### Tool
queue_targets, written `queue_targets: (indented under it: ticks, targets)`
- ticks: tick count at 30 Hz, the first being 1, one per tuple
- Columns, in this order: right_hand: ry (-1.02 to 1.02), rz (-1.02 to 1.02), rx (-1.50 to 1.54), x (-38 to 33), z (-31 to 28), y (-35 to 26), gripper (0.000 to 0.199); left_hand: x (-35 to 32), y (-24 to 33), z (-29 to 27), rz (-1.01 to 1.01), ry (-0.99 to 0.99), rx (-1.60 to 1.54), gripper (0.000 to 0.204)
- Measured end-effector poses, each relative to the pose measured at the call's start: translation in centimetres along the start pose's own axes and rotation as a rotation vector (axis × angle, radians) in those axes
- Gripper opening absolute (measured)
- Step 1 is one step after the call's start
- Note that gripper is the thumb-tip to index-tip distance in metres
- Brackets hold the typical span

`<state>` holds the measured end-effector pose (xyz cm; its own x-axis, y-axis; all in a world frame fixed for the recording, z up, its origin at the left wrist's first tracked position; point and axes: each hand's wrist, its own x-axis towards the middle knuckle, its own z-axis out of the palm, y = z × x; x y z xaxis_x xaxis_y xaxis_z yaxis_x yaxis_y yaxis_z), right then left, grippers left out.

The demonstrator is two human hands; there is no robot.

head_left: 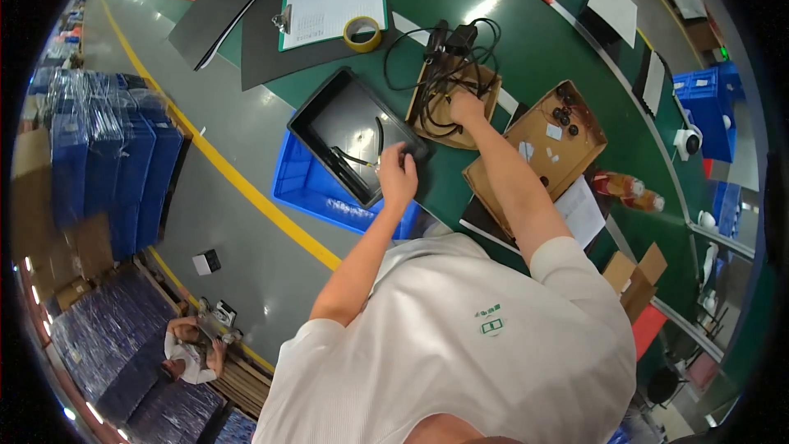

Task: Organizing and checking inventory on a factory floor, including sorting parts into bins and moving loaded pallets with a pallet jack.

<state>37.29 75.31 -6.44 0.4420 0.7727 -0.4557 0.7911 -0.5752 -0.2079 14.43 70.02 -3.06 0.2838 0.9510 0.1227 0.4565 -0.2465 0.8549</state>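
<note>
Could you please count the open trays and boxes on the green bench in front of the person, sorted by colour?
Black tray by the left hand: 1
Brown cardboard trays, one under the right hand, one further right: 2
Blue bin: 1
Total: 4

Both arms reach forward, hands (left (398,166), right (466,107)) with fingers curled.

A grey floor (246,140) carries a yellow line (238,181) running beside the green workbench (542,41). Left of that line stand wrapped blue crates (107,156); ceiling lights glare on the bench.
</note>
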Motion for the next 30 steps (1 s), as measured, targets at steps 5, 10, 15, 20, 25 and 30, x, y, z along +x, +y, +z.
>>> queue_targets:
  ticks: [5,10,15,20,25,30]
  targets:
    - [0.449,0.009,0.340,-1.0,0.2,1.7,0.029,-2.7,1.0,-2.2,0.006,-0.098,-0.031,0.020]
    - [0.586,0.266,0.474,-1.6,3.1,2.6,0.053,-5.1,0.4,-2.8,-0.176,-0.164,-0.077,0.018]
    - [0.220,0.522,0.699,-2.4,0.3,-0.1,0.056,-4.1,2.4,-1.9,-0.180,-0.254,-0.200,0.017]
    - [-0.202,0.471,1.257,1.0,2.6,2.7,0.019,-2.8,1.7,-2.4,-0.198,-0.245,-0.228,0.020]
    - [-0.218,0.184,1.498,-0.2,-2.3,-0.8,0.032,-4.7,-0.9,-5.5,-0.335,-0.126,-0.242,0.019]
    - [-0.059,0.125,0.854,5.6,-2.0,-1.3,0.037,-5.7,-1.6,-7.4,-0.456,-0.071,-0.268,0.018]
